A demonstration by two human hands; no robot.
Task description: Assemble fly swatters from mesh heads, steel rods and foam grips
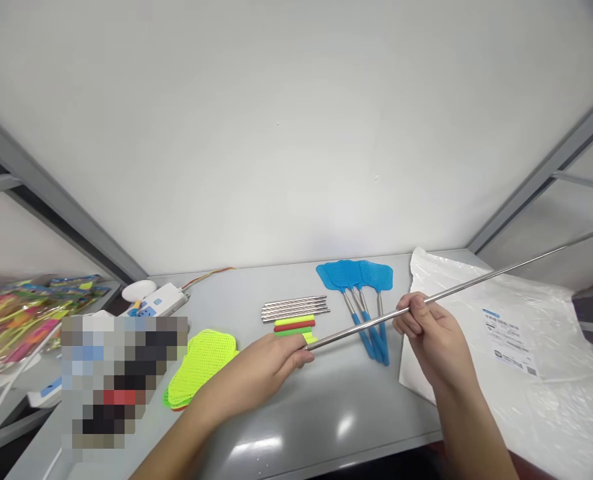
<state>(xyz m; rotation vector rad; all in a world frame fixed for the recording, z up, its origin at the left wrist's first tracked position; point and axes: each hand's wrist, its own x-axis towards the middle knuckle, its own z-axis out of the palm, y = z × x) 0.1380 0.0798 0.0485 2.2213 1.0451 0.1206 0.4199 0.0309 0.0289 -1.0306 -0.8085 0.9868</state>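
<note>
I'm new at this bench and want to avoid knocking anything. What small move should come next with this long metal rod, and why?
I'd probably draw the steel rod in toward you a little. Your left hand and right hand both hold it, and its far end runs out of view beyond the white plastic bag.

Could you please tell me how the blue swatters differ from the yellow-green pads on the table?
The blue swatters have steel shafts and blue grips, while the yellow-green pads show no handles. The blue swatters are fanned out side by side, whereas the yellow-green pads are piled together. The blue swatters also lie farther back on the table than the yellow-green pads. Both have a perforated mesh surface.
</note>
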